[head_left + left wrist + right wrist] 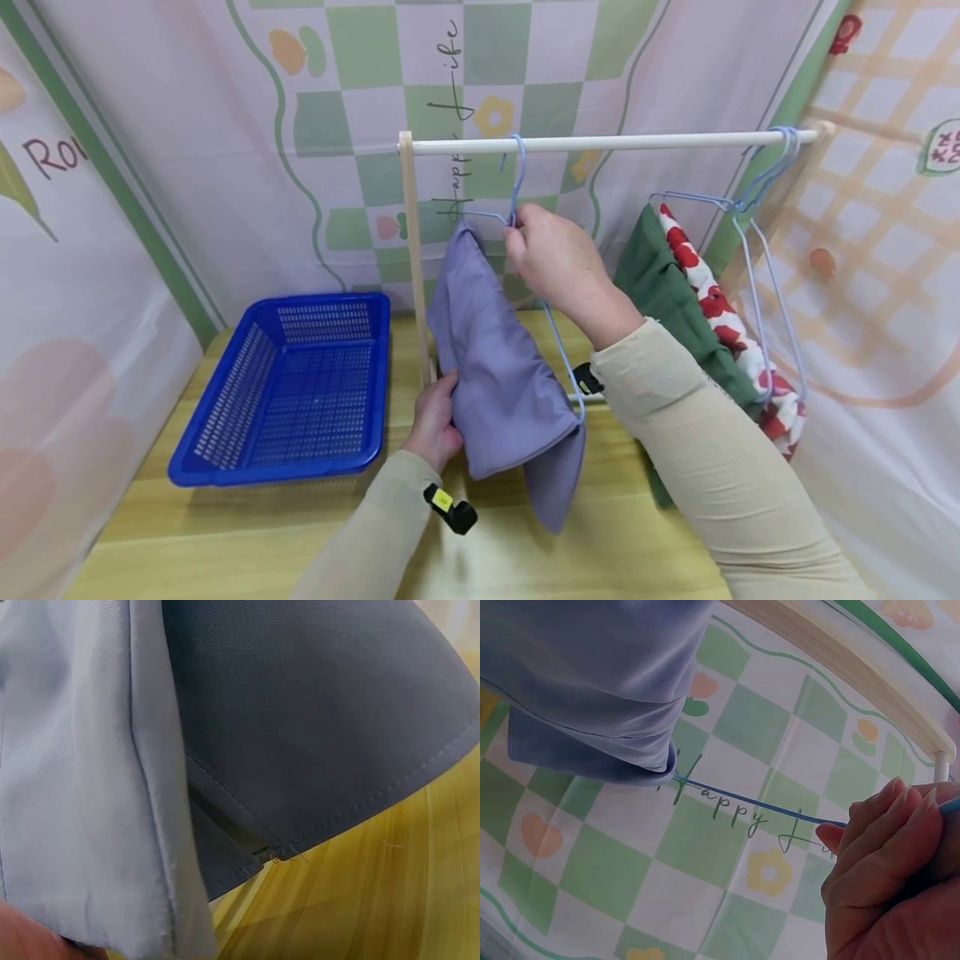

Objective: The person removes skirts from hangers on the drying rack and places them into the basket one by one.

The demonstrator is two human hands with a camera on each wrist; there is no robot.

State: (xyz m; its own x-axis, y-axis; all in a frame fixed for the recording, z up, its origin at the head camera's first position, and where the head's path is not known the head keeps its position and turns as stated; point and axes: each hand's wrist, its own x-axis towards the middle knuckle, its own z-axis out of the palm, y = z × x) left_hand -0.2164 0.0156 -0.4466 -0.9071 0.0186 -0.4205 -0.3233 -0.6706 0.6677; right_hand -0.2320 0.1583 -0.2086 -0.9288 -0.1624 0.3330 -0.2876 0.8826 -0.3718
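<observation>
A purple garment (510, 383) hangs on a blue hanger (516, 192), whose hook sits over the rail of the clothes rack (637, 143) near the rack's left end. The right hand (558, 254), just below the rack's rail, pinches the hanger at the base of its hook. The left hand (433, 421), beside the rack's left post, touches the garment's left edge; whether its fingers grip the fabric, I cannot tell. Green cloth (678, 308) and red-and-white cloth (712, 300) hang at the rack's right end. Left of the rack, a blue basket (315, 400) rests on the wooden table (225, 542).
</observation>
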